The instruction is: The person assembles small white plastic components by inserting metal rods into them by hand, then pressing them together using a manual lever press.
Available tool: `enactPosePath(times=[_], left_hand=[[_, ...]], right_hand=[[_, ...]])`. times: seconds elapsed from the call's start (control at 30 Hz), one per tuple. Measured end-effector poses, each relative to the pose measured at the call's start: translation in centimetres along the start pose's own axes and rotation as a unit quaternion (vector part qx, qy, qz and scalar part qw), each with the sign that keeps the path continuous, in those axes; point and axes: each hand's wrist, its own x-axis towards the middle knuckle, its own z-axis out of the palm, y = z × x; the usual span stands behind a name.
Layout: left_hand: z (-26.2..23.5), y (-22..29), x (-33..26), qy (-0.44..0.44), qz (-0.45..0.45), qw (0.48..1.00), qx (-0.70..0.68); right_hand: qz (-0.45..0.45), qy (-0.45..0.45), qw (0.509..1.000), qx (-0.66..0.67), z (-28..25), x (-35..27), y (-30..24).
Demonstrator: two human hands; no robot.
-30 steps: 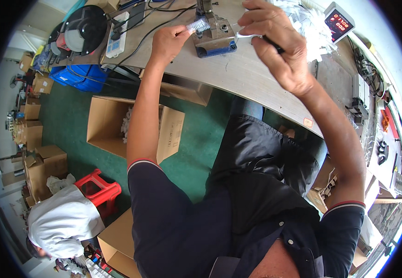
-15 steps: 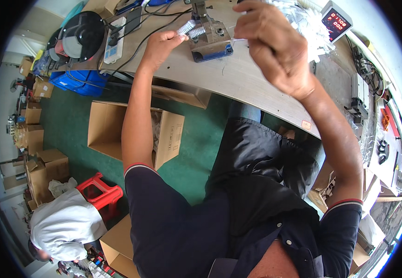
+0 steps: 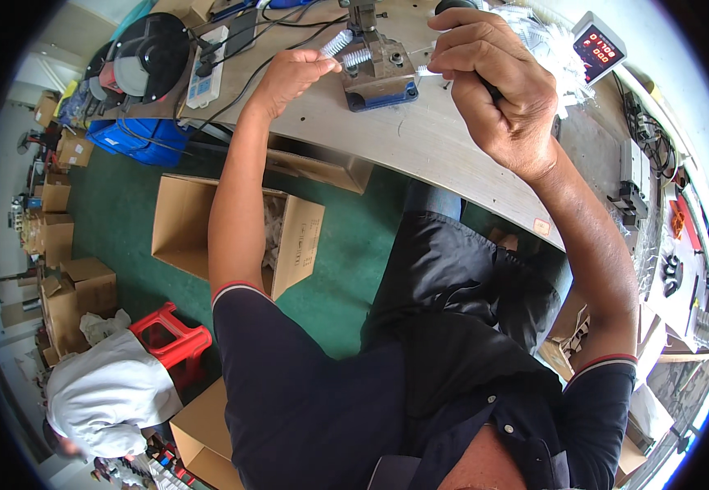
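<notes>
Carton holding pale pieces, left grip pinching white coil, right grip, hold unclear

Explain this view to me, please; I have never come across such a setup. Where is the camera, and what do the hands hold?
There is no robot here, just two bare hands, seen from above by a head-worn fisheye camera, which bends straight edges. The left hand pinches a pale coiled piece. Beside it, a second coil shows at a metal fixture on the table. The right hand is raised right of the fixture, fingers curled; its grip is unclear. Also on the table are a bright heap of pale pieces, a display with red digits and a power strip.
</notes>
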Motion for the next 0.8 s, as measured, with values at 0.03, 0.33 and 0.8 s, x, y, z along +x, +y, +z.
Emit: enactPosePath(times=[0.03,0.33,0.8], left_hand=[[-0.1,0.0,0.1,0.001,0.000,1.000,0.000],[-0.5,-0.2,0.5,0.002,0.000,1.000,0.025],[-0.6,-0.2,0.6,0.016,0.003,0.999,0.042]], right_hand=[[-0.007,-0.009,1.000,-0.010,0.1,-0.2,0.2],[0.032,0.016,0.999,-0.026,4.3,-4.9,0.9],[0.031,0.065,0.997,-0.014,5.9,-6.6,2.4]])
